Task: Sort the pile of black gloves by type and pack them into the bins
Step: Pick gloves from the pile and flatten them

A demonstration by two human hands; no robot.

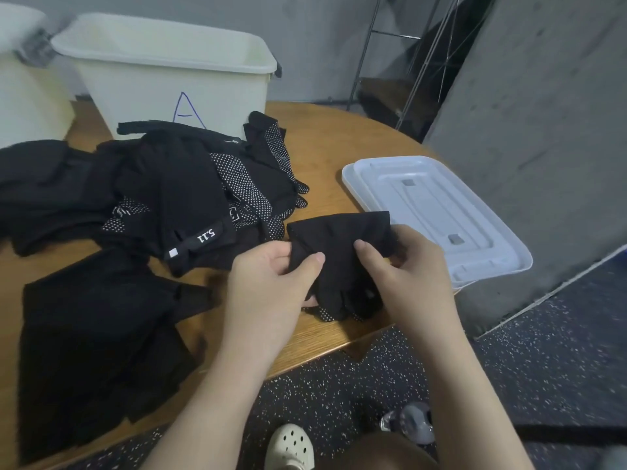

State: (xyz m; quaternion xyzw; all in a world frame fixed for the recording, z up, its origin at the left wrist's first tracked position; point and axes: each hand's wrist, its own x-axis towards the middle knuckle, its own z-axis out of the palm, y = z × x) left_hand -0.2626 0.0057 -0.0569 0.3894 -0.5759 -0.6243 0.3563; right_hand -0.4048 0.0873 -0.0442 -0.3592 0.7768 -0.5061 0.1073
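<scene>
Both hands, the left hand (268,283) and right hand (410,279), pinch one black glove (339,252) near the tabletop's front edge. The pile (163,191) behind looks largely unsorted; bin A (163,59) at the far edge shows no gloves, so packing seems barely begun.

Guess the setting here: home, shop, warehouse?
Likely a storeroom or workshop, not a home: bare concrete wall, speckled rubber floor, metal rack, and a storage bin marked "A" on the wooden table.

You pinch a black glove (339,245) with your left hand (271,283) and right hand (407,269) over the bench (325,137), beside the glove pile (163,188) and bin A (169,76).
</scene>
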